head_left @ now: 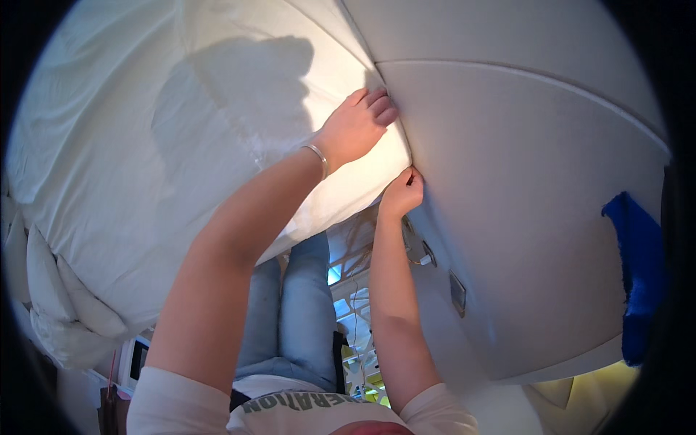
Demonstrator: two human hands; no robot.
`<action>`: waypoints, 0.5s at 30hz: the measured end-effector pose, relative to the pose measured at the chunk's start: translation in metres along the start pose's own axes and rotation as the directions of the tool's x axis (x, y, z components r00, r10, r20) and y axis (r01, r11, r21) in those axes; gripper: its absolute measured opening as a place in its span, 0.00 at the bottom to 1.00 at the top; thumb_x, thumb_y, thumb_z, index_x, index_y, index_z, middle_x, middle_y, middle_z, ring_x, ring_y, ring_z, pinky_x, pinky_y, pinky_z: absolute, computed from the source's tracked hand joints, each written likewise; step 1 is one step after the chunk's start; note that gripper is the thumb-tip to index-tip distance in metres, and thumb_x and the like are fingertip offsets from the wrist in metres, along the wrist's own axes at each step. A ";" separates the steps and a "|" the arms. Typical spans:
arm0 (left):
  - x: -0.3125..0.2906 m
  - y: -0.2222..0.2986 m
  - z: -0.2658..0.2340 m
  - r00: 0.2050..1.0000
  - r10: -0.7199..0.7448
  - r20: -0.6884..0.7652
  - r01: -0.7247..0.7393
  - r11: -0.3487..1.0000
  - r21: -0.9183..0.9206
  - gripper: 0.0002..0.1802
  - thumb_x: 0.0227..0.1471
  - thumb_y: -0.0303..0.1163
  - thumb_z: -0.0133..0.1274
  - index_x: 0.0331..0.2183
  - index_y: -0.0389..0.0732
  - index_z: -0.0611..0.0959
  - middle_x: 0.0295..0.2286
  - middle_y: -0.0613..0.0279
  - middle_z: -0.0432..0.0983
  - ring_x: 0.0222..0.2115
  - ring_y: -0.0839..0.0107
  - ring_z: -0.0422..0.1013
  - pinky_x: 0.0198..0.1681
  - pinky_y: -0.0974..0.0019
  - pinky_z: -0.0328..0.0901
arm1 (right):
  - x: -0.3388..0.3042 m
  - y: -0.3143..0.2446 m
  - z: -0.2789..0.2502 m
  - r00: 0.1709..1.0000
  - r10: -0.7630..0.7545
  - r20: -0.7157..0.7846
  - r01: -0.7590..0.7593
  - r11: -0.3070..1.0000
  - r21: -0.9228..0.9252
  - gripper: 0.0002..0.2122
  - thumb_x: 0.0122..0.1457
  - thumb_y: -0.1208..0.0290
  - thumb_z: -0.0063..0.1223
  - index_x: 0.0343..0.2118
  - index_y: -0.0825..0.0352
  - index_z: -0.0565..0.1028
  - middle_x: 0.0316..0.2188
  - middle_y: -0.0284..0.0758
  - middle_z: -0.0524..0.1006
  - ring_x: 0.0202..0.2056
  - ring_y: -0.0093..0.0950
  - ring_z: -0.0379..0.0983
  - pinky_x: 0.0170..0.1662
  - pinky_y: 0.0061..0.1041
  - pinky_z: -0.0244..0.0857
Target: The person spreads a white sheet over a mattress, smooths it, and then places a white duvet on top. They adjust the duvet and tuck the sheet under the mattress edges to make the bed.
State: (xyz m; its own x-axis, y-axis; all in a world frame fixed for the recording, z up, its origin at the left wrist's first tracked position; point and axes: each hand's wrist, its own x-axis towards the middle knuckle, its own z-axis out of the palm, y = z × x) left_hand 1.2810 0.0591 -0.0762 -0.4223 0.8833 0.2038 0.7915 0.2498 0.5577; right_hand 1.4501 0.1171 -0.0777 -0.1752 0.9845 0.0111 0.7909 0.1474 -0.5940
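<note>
A white bed sheet covers the mattress across the left and middle of the view, with loose wrinkles at the far left. Its right edge runs against a pale padded panel. My left hand, with a silver bangle on the wrist, has its fingers curled over the sheet's edge where it meets the panel. Nearer to me, my right hand pinches the sheet at its near right corner. The fingertips of both hands are partly hidden by the cloth and the gap beside the panel.
A blue cloth hangs at the right. Low on the wall are a small square plate and a hook-like fitting. White pillows lie at the left edge. A white cut-out lattice shows below, beside my legs.
</note>
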 end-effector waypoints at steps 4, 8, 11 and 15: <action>-0.041 0.017 -0.025 0.991 -0.079 0.109 0.071 0.995 0.075 0.25 0.46 0.42 0.48 0.47 0.47 0.69 0.51 0.60 0.58 0.53 0.62 0.52 0.53 0.55 0.49 | -0.022 -0.004 -0.019 0.941 -0.316 0.124 0.325 0.944 -0.063 0.20 0.51 0.69 0.50 0.47 0.67 0.65 0.51 0.49 0.58 0.48 0.44 0.59 0.49 0.36 0.55; -0.109 0.020 -0.038 0.960 -0.211 0.182 0.205 0.977 0.054 0.29 0.46 0.48 0.47 0.51 0.52 0.65 0.54 0.62 0.52 0.55 0.59 0.47 0.55 0.53 0.45 | -0.061 -0.024 -0.030 0.491 -0.604 0.628 0.763 0.646 0.024 0.23 0.49 0.61 0.52 0.49 0.61 0.65 0.53 0.45 0.58 0.53 0.46 0.53 0.52 0.48 0.46; -0.145 0.013 -0.066 0.869 -0.479 0.123 0.454 0.871 0.185 0.32 0.45 0.51 0.48 0.53 0.57 0.63 0.56 0.59 0.48 0.56 0.57 0.45 0.55 0.48 0.42 | -0.071 0.003 -0.028 0.431 -0.602 0.672 0.828 0.560 -0.030 0.26 0.48 0.57 0.52 0.51 0.57 0.64 0.55 0.42 0.55 0.54 0.48 0.49 0.52 0.54 0.42; -0.170 -0.018 -0.086 0.575 -0.780 -0.247 0.817 0.562 0.128 0.31 0.46 0.48 0.47 0.52 0.50 0.64 0.53 0.51 0.52 0.53 0.54 0.50 0.52 0.52 0.47 | -0.071 0.011 -0.035 0.465 -0.595 0.656 0.807 0.589 -0.037 0.27 0.47 0.57 0.52 0.52 0.56 0.63 0.56 0.42 0.53 0.55 0.52 0.45 0.53 0.55 0.39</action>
State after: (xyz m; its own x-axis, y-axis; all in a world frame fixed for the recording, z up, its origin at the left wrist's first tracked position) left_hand 1.3007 -0.1296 -0.0512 -0.9693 0.2150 -0.1192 0.1561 0.9129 0.3771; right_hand 1.4920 0.0526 -0.0569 -0.9365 0.3074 -0.1689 0.3466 0.8849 -0.3112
